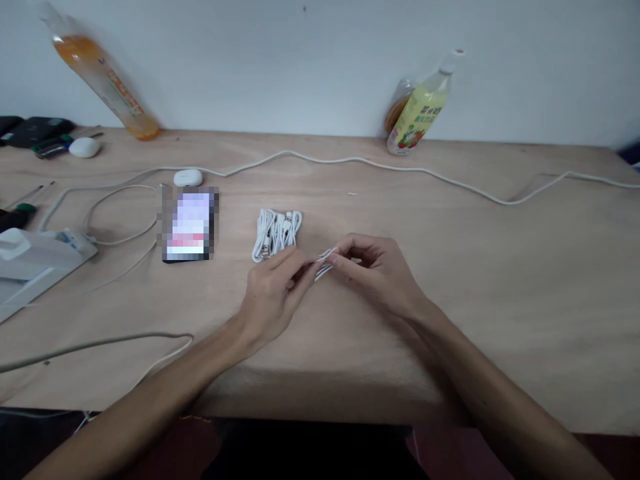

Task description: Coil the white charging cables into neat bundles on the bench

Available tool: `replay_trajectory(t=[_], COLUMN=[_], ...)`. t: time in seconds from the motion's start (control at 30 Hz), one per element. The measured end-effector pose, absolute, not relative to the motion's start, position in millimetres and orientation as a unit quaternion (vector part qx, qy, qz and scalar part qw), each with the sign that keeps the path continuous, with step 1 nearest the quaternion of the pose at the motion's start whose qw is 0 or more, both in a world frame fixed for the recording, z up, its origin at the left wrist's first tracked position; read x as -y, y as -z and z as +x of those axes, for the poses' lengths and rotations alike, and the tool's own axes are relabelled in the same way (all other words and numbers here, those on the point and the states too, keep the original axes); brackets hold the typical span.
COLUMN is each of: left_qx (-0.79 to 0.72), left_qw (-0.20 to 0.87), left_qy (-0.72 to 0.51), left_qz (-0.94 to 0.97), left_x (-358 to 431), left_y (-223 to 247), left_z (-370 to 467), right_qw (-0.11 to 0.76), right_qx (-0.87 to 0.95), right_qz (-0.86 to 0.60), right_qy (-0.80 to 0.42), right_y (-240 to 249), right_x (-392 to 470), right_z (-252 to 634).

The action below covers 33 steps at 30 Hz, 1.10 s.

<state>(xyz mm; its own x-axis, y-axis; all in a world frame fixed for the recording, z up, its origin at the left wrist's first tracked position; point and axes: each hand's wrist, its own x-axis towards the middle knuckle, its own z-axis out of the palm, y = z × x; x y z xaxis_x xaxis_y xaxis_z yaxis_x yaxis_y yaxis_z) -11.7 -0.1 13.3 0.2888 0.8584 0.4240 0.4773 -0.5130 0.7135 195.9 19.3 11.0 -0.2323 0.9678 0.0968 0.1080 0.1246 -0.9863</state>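
Observation:
Between my two hands is a thin white cable (326,255), pinched at both sides over the middle of the table. My left hand (276,287) grips its left side with the fingertips, and my right hand (377,270) pinches its right side. More white strands of the cable show just below the fingertips; the rest is hidden by my fingers. Just behind my left hand lies a bundle of coiled white USB cables (277,232), with metal plugs on top.
A phone (190,227) and a white earbud case (188,178) lie left on the wooden table (500,287). A long white cord (345,160) crosses the back. Behind it stand an orange drink bottle (107,83) and a yellow one (423,110). A white power strip (45,267) sits far left.

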Motion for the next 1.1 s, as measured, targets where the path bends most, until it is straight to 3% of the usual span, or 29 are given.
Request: replay_trajectory(t=[0.2, 0.47, 0.7, 0.93, 1.1], left_qx=[-0.446, -0.448, -0.418, -0.411, -0.430], left_qw=[0.271, 0.491, 0.616, 0.629, 0.534], left_qy=[-0.415, -0.418, -0.405, -0.409, -0.422], left_qz=[0.745, 0.619, 0.530, 0.517, 0.593], left_x=[0.6, -2.7, -8.7, -10.9, -6.8], left_y=[-13.7, -24.0, -33.0, -27.7, -25.2], left_z=[-8.5, -5.1, -3.5, -5.3, -6.2], right_qw=[0.446, 0.450, 0.451, 0.438, 0.412], right_qx=[0.614, 0.641, 0.650, 0.626, 0.592], right_qz=[-0.441, -0.422, -0.377, -0.397, -0.400], right_qy=[-0.478, -0.457, -0.481, -0.510, -0.566], right_y=[-9.8, -11.4, -14.9, -14.5, -13.3], right_x=[-15.9, -16.5, -21.8, -21.0, -21.5], right_z=[193.6, 197.3, 200.2, 199.7, 201.0])
